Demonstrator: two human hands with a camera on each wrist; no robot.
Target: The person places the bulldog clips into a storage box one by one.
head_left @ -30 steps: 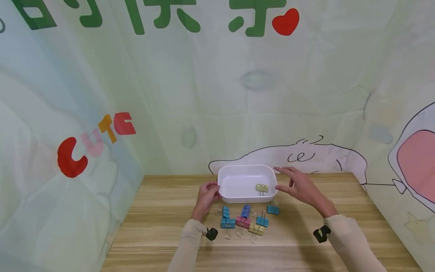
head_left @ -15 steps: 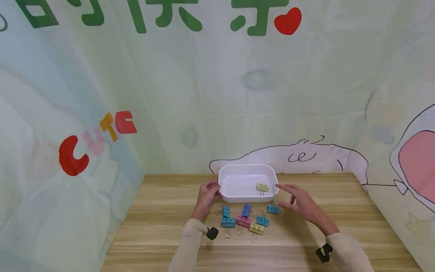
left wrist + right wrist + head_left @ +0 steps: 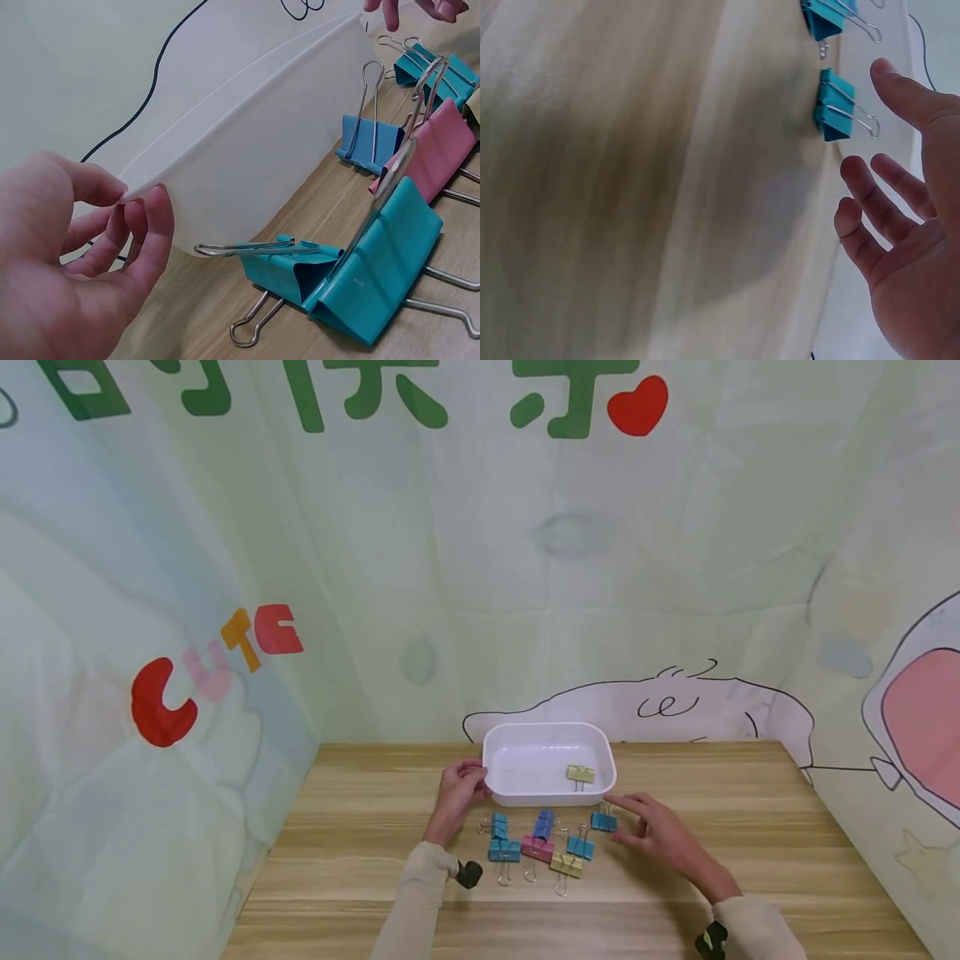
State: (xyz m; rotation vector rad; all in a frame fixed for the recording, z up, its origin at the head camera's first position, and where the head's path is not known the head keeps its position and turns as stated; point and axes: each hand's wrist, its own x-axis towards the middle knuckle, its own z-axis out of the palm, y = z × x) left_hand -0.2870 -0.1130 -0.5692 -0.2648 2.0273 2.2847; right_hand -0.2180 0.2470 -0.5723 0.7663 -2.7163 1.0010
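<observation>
A white plastic tray (image 3: 525, 800) stands at the back of the table with one yellow binder clip (image 3: 580, 773) lying inside it. My left hand (image 3: 455, 795) pinches the tray's left rim between thumb and fingers, as the left wrist view shows closely. Beside the tray's front right corner, my right hand (image 3: 663, 835) hovers with fingers spread, holding nothing. Nearest to it is a teal binder clip (image 3: 603, 822), which sits between thumb and forefinger without visible grip. A second teal clip (image 3: 580, 847) lies just left of that one.
In front of the tray lie more binder clips: a blue one (image 3: 543, 825), a pink one (image 3: 537, 848), a yellow one (image 3: 566, 865) and two teal ones, the front one (image 3: 504, 850) touching its neighbour (image 3: 498, 827). A printed curtain (image 3: 480, 568) hangs behind the wooden table (image 3: 360, 860).
My right hand has come down from the tray's right rim toward the teal clip at the front right corner. The left hand keeps its hold on the tray.
</observation>
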